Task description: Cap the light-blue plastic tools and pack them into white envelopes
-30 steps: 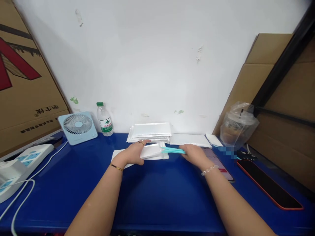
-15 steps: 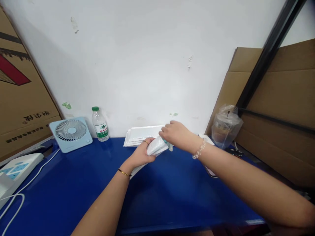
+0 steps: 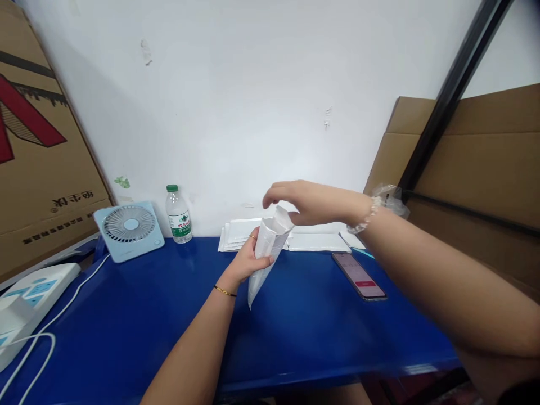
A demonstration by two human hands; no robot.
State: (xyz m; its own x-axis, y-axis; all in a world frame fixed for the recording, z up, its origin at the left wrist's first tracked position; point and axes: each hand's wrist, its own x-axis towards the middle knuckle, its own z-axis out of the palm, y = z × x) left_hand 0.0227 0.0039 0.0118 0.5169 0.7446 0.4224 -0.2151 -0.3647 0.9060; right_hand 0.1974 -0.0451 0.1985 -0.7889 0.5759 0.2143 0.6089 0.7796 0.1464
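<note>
A left hand (image 3: 248, 261) grips a white pouch (image 3: 276, 242) at the center of the frame, thumb across its front and fingers behind; the pouch stands tilted above a blue table (image 3: 304, 320), mouth up, its lower tip pointing down and to the left; the right hand (image 3: 306, 202) arches over the mouth from the right, fingers and thumb parted, the thumb beside the raised flap (image 3: 282, 216), though whether they touch cannot be told; a beaded bracelet (image 3: 365, 216) circles the right wrist, a dark band (image 3: 225, 291) the left; behind the hands, a stack of white mailers (image 3: 236, 232) lies against the wall (image 3: 253, 84), with more mailers (image 3: 318, 242) flat to its right; a phone (image 3: 358, 275) with a lit screen rests at center right; at left stand a light-blue fan (image 3: 129, 228) and a green-capped bottle (image 3: 179, 219), with a power strip (image 3: 46, 287) at the lower left edge.
</note>
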